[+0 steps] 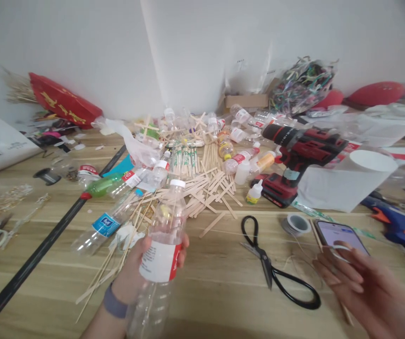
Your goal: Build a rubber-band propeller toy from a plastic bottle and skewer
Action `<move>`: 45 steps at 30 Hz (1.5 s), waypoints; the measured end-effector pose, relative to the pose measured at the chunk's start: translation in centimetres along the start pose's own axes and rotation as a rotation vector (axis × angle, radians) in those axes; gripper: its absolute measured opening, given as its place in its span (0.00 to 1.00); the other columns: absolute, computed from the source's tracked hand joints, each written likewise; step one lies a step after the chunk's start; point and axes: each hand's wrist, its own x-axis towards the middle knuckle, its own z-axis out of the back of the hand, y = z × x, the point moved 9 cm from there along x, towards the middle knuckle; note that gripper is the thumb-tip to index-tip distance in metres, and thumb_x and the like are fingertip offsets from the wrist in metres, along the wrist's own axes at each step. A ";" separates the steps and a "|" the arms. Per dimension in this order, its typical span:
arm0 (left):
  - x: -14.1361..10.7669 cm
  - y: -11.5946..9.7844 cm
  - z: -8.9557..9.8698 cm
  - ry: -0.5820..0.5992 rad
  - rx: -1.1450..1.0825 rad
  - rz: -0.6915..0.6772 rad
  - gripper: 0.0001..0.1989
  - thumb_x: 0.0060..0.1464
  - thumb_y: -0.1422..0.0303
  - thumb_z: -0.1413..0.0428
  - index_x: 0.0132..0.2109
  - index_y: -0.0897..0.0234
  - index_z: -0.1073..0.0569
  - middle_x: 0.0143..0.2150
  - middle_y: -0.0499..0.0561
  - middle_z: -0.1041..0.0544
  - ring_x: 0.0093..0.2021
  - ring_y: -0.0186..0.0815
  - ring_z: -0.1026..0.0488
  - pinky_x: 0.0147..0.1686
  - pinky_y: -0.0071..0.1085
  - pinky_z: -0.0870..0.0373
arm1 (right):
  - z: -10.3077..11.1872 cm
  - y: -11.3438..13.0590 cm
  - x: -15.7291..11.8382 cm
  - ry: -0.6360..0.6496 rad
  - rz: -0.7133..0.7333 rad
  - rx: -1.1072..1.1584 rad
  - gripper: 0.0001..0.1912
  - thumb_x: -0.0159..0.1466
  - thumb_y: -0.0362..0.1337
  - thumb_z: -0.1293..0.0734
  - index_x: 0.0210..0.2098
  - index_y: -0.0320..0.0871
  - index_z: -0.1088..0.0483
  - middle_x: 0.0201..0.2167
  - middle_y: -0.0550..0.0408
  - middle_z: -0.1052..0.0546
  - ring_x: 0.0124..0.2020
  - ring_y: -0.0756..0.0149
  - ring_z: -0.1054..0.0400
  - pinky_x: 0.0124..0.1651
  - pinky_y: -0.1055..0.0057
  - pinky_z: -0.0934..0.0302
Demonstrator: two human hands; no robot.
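Note:
My left hand (131, 263) is wrapped round a clear plastic bottle (163, 259) with a white cap and a white and red label. The bottle leans slightly, cap end away from me. At the lower right, my right hand (361, 282), somewhat blurred, pinches a thin white ring (340, 252) above a phone (343, 235) with its screen lit. Between the hands lie black-handled scissors (267, 263), blades partly apart. A spool of grey wire (296, 225) sits beside the phone.
Loose wooden sticks (205, 188) and several bottles cover the middle. A red and black cordless drill (294, 155) stands on its battery near a small glue bottle (254, 192). A blue glue gun (393, 219) lies right; a dark pole (47, 240) crosses the left side.

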 end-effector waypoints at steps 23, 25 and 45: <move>1.6 3.6 -0.8 0.127 -0.032 0.094 0.30 0.49 0.50 0.39 0.53 0.66 0.25 0.39 0.56 0.21 0.30 0.36 0.24 0.26 0.26 0.32 | -19.5 -7.2 -3.8 0.630 -0.258 -0.199 0.25 0.58 0.55 0.32 0.19 0.45 0.42 0.13 0.65 0.42 0.18 0.74 0.53 0.24 0.70 0.61; 1.6 4.0 -0.3 0.129 -0.030 0.106 0.31 0.50 0.50 0.39 0.55 0.66 0.27 0.40 0.57 0.21 0.30 0.36 0.24 0.26 0.27 0.32 | -19.8 -7.4 -3.7 0.627 -0.260 -0.201 0.26 0.59 0.56 0.32 0.19 0.44 0.41 0.13 0.64 0.41 0.18 0.74 0.52 0.24 0.70 0.60; 1.5 5.4 -3.0 0.251 -0.025 0.164 0.33 0.40 0.50 0.32 0.50 0.67 0.24 0.38 0.59 0.20 0.31 0.39 0.22 0.26 0.25 0.31 | -16.5 -5.4 -3.9 0.605 -0.099 -0.389 0.28 0.58 0.63 0.34 0.21 0.44 0.37 0.18 0.60 0.35 0.21 0.71 0.45 0.27 0.70 0.51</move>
